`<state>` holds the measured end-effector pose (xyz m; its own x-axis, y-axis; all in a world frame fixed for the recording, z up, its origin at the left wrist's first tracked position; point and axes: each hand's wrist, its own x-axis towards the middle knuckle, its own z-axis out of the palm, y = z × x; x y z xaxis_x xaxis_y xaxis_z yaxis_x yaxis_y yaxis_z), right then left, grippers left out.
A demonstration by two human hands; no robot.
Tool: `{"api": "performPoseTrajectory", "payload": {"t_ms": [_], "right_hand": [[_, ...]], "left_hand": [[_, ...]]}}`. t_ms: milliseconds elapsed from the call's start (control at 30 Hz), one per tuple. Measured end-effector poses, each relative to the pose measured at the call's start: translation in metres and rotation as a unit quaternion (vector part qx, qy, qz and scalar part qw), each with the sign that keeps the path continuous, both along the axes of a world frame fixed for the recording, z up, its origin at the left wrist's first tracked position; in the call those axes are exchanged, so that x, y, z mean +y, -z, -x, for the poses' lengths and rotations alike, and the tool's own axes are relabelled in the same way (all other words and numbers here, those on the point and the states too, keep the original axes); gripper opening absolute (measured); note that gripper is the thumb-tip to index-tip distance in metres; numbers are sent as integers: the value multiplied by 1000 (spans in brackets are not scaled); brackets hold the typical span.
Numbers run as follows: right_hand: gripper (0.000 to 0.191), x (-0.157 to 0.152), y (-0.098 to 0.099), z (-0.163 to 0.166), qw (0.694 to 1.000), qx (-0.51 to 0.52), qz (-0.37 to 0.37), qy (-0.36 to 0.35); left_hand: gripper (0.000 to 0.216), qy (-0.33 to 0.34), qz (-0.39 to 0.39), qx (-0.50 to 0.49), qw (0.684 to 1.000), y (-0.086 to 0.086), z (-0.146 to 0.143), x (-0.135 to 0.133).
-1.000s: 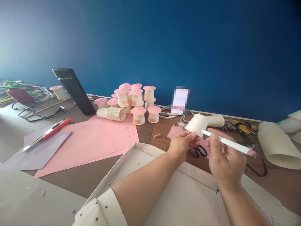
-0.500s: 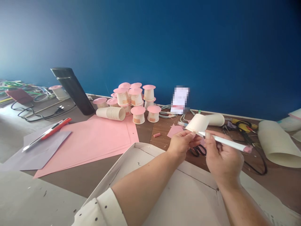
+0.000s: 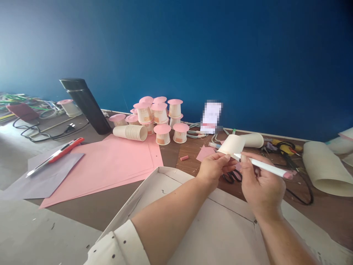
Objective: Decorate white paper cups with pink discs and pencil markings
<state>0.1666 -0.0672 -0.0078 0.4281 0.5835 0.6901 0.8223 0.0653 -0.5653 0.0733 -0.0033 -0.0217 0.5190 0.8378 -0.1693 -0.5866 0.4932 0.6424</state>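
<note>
My left hand pinches a white paper cup by its rim, holding it on its side above the brown table. In my right hand is a white pen with a pink end, gripped in closed fingers, its tip touching the cup's side. Black scissors lie on the table just under both hands. A second white cup lies on its side right behind the held one.
A shallow cardboard box sits below my arms. Pink paper sheets lie at left with a red utility knife. Behind are several pink-topped cups, a lying cup stack, a black flask, cables and a paper roll.
My right hand moved left and brought the pen tip against the cup. The left hand and cup stayed almost still.
</note>
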Motion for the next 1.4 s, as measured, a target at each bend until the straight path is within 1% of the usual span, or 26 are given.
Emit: {"api": "performPoseTrajectory", "payload": {"t_ms": [167,333,467,600,733,967,1067,1400], "right_hand": [[39,-1,-1,0,1000,11,26,12],[39,0,-1,-1,1000,-4,4,10],[39,0,0,-1,1000,6,24,11],[38,-1,-1,1,1000,-6,-4,10],[38,-2,-2,2,1000,18,-20,16],[40,-1,1,-1,1000,2,6,19],[41,0,1,-1,1000,-2,10,15],[41,0,2,-2,1000,-7,12,24]], "left_hand": [[19,-5,6,0,1000,0,0,0],[20,-8,10,1,1000,-1,-1,0],[16,-9,13,3,1000,0,-2,0],[19,-7,7,6,1000,0,-2,0],[20,-8,14,9,1000,-2,-1,0],[17,-7,13,8,1000,-4,0,-1],[20,-6,11,1,1000,-3,0,-1],[18,-10,18,5,1000,-3,0,-1]]}}
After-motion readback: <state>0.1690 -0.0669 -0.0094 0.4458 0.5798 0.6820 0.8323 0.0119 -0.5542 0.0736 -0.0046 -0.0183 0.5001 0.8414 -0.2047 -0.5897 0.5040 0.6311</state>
